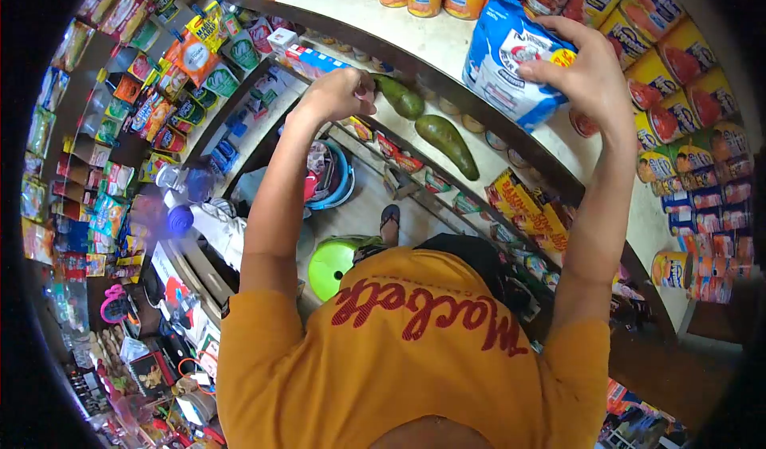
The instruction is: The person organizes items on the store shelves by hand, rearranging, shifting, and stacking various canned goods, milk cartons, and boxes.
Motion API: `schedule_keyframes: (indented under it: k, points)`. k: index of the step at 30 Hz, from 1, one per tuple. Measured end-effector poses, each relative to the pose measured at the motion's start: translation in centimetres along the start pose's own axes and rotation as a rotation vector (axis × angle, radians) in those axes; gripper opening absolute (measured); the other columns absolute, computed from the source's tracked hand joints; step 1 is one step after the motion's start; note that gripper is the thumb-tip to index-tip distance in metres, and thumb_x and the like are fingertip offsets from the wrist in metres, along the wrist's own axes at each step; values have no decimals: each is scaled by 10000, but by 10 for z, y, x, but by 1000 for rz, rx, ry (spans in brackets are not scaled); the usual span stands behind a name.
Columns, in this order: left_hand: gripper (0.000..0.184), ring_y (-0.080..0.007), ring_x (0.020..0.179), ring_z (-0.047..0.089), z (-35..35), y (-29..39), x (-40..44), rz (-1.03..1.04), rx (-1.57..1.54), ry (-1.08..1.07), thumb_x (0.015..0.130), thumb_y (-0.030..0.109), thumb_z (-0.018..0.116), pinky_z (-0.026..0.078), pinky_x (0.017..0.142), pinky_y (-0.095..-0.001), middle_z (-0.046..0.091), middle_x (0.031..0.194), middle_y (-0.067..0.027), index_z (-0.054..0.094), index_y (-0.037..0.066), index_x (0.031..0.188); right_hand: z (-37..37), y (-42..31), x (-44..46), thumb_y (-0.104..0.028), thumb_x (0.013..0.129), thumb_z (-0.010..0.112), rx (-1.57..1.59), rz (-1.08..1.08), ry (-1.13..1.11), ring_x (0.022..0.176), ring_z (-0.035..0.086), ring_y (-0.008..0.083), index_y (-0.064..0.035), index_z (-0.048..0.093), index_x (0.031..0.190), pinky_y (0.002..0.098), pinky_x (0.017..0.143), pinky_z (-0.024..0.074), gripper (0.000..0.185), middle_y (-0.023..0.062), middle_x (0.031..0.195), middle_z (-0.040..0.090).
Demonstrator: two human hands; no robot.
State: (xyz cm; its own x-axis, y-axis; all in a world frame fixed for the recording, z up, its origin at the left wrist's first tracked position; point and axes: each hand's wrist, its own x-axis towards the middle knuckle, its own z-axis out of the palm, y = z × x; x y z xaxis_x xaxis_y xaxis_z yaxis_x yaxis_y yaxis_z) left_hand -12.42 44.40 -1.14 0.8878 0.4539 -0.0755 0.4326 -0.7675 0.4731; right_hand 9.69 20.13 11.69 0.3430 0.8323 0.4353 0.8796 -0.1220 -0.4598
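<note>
My right hand (586, 74) grips a blue and white pouch of powdered milk (511, 70), fingers at its top and thumb across the front. The pouch is on or just over the pale upper shelf (351, 2), slightly tilted; whether its base touches is unclear. My left hand (341, 96) is closed with the fingers curled in, above the lower ledge. Anything inside those fingers is hidden. Right beside it lie two dark green avocados (447, 144), end to end on the ledge.
Stacked cans (670, 58) line the back and right of the shelf. Hanging sachets (159, 114) fill the left side. Below are a blue bucket (343, 182) with cloth in it, a lime green stool (331, 267) and yellow baking powder packs (527, 214).
</note>
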Motion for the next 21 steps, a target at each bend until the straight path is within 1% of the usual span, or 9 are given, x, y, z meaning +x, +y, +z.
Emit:
schedule_keyframes:
  k: [7, 9, 12, 14, 15, 16, 18, 19, 21]
  points:
    - [460, -255, 920, 649, 36, 0, -5, -120, -84, -140, 661, 166, 809, 505, 813, -343, 682, 972, -160, 649, 0, 1059, 6, -24, -20, -169, 659, 744, -61, -90, 191, 779, 668, 327, -67, 686, 1025, 384, 712, 513, 384, 184, 880, 681]
    - [536, -235, 911, 641, 36, 6, -14, 39, -228, 51, 648, 166, 819, 515, 784, -334, 663, 1033, -151, 618, 11, 1120, 1, -44, -32, -122, 703, 717, -111, -216, 314, 771, 657, 334, -55, 689, 986, 387, 677, 506, 292, 169, 877, 682]
    - [781, -199, 906, 618, 13, 53, -46, 242, -565, 290, 586, 156, 857, 521, 751, -311, 599, 1177, -119, 514, 51, 1280, -5, -78, -53, -65, 688, 756, -133, -374, 408, 776, 676, 191, -28, 685, 1017, 292, 707, 514, 338, 132, 888, 695]
    - [967, -179, 943, 606, -8, 92, -78, 141, -673, 281, 526, 143, 890, 520, 750, -302, 536, 1279, -95, 420, 71, 1368, 4, -93, -66, -64, 671, 775, -206, -492, 334, 812, 672, 241, -31, 672, 1028, 332, 719, 525, 373, 131, 910, 685]
    - [1015, -208, 1017, 594, -2, 93, -82, 346, -664, 425, 474, 137, 907, 499, 842, -327, 538, 1277, -98, 426, 71, 1365, 17, -94, -69, -68, 667, 778, -117, -546, 308, 828, 666, 268, -20, 659, 1033, 352, 724, 529, 388, 137, 930, 679]
    - [993, -244, 1085, 575, -3, 96, -88, 344, -617, 454, 458, 156, 912, 464, 926, -352, 547, 1265, -106, 457, 66, 1336, 33, -91, -73, -72, 664, 782, -26, -601, 281, 844, 661, 295, -10, 646, 1038, 371, 729, 532, 403, 143, 950, 673]
    - [957, -267, 1130, 553, 10, 74, -90, 299, -613, 379, 442, 180, 914, 423, 983, -368, 565, 1236, -112, 499, 60, 1295, 63, -82, -75, -51, 662, 777, 58, -586, 199, 849, 658, 315, 24, 626, 1042, 393, 723, 530, 415, 158, 967, 667]
    - [879, -267, 1104, 568, 20, 59, -90, 262, -595, 352, 443, 178, 919, 438, 959, -366, 589, 1178, -125, 550, 38, 1228, 80, -75, -75, -59, 666, 774, 104, -556, 169, 847, 656, 314, 26, 631, 1031, 389, 728, 528, 402, 162, 964, 665]
    - [693, -184, 977, 598, 40, 33, -90, 150, -727, 232, 499, 136, 911, 476, 872, -327, 633, 1073, -94, 608, 19, 1112, 119, -60, -74, -79, 681, 770, 188, -482, 88, 844, 653, 309, 30, 638, 1019, 378, 736, 523, 379, 168, 954, 662]
